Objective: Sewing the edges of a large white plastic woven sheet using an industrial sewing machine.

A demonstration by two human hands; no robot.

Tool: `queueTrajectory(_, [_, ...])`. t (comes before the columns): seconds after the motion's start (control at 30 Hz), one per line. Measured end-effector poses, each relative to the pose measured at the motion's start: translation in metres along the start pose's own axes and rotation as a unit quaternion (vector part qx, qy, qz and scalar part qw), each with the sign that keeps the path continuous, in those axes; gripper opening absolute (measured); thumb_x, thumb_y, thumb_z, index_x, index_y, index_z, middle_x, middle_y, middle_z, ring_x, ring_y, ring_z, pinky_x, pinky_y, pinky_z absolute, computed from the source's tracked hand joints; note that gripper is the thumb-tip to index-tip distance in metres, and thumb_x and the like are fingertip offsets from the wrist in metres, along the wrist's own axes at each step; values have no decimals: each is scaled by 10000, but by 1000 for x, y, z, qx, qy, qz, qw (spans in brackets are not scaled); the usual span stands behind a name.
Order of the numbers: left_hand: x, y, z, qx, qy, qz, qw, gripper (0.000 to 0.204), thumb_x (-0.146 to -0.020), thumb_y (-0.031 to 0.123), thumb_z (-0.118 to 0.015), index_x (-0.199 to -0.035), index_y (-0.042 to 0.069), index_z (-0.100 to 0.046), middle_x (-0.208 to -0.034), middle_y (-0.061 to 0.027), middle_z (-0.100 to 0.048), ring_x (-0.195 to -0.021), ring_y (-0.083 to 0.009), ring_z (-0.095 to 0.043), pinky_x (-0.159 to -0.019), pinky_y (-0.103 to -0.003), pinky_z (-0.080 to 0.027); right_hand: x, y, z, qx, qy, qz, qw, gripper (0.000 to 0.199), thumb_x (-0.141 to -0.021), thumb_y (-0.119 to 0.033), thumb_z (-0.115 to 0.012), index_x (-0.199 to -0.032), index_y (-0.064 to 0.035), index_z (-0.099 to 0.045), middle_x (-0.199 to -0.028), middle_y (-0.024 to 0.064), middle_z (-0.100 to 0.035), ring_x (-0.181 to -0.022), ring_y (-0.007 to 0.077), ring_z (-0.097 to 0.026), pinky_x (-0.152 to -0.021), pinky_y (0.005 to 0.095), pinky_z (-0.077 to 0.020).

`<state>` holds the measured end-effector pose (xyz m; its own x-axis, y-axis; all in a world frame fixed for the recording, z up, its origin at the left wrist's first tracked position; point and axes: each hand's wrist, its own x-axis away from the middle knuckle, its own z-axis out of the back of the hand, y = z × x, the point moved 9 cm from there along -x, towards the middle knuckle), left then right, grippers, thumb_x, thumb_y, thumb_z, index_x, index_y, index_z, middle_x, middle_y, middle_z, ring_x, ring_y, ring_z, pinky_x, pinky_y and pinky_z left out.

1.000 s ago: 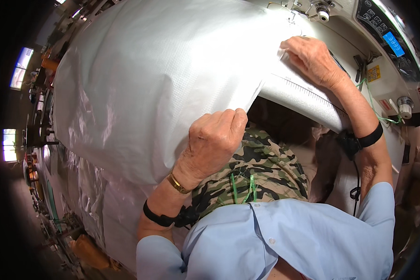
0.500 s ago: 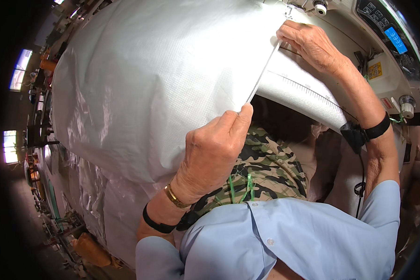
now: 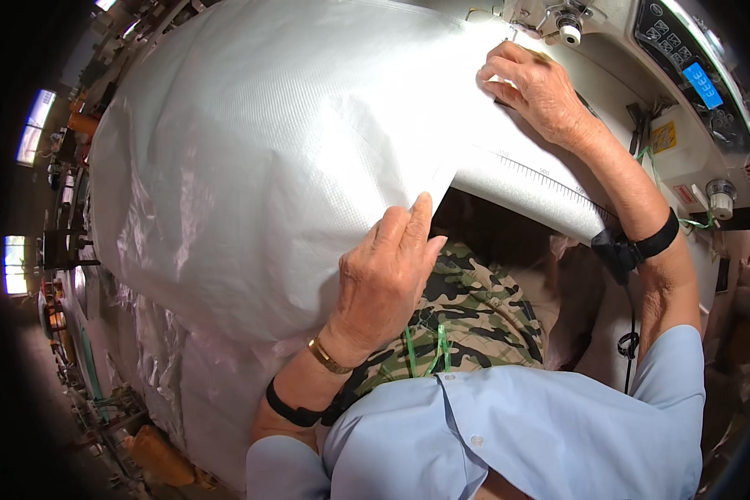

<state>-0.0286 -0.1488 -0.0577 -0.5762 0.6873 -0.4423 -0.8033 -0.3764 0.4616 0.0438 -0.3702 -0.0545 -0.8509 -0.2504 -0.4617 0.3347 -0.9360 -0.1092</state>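
A large white woven plastic sheet (image 3: 250,158) spreads over the left and middle of the view, rising in a loose bulge. On its near right edge rests my left hand (image 3: 382,279), index finger stretched along the sheet and thumb apart from it. Close to the needle area of a sewing machine (image 3: 683,154), my right hand (image 3: 535,87) has its thumb and fingers bent together at the sheet's edge; the fingertips partly hide what they pinch. Beneath my right forearm runs the machine's pale rounded bed with a printed ruler scale (image 3: 550,177).
A control panel with a lit blue display (image 3: 702,86) is at the upper right. A white knob (image 3: 721,198) sticks out below it. Green strings (image 3: 442,348) lie on my camouflage-patterned lap. Crumpled clear plastic (image 3: 162,333) hangs at the left, with orange spools (image 3: 160,454) beyond.
The folded edge stretched taut between my hands has slackened and lies flatter. My left hand has loosened its pinch and dropped slightly. My right hand has shifted a little left and down.
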Motion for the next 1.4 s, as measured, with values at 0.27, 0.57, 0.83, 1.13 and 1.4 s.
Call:
queueTrajectory(0.27, [0, -17, -2, -2, 67, 3, 998, 342, -791, 15, -773, -1112, -34, -668, -767, -101, -530, -585, -210, -542, -515, -322, -425, 7, -2, 6, -1, 18, 30, 999, 107, -843, -55, -672, -944, -85, -657, -879, 69, -649, -842, 256, -630, -764, 391, -511])
queueTrajectory(0.57, [-8, -35, 3, 112, 107, 69, 986, 95, -827, 39, -751, -898, 4, -700, -693, -88, -579, -541, -197, -542, -484, -315, -410, 9, -4, 8, 1, 10, 56, 998, 139, -869, -70, -657, -1007, -86, -668, -988, 65, -687, -874, 251, -655, -842, 394, -504])
queueTrajectory(0.83, [-20, -7, 19, -71, 62, -20, 995, 226, -778, -58, -683, -993, 7, -709, -821, -86, -613, -577, -198, -590, -510, -310, -463, 0, 5, 1, -26, -52, 51, 997, 88, -877, -72, -655, -956, -76, -619, -908, 54, -622, -886, 244, -631, -795, 397, -501])
queueTrajectory(1.13, [-17, -8, 8, -66, 1, -15, 998, 463, -762, -108, -604, -1214, -13, -644, -816, -101, -559, -622, -221, -597, -545, -327, -496, -7, 1, -1, -16, -83, 59, 995, 125, -907, -26, -589, -1013, -65, -534, -918, 84, -588, -908, 285, -597, -818, 419, -480])
queueTrajectory(1.4, [-26, -17, -26, 56, -159, -11, 986, 289, -849, 13, -634, -1131, -52, -632, -816, -144, -623, -695, -269, -644, -620, -356, -516, -8, -3, 2, 8, -91, 44, 995, 127, -895, -21, -589, -978, -60, -502, -873, 92, -570, -878, 284, -593, -793, 420, -476])
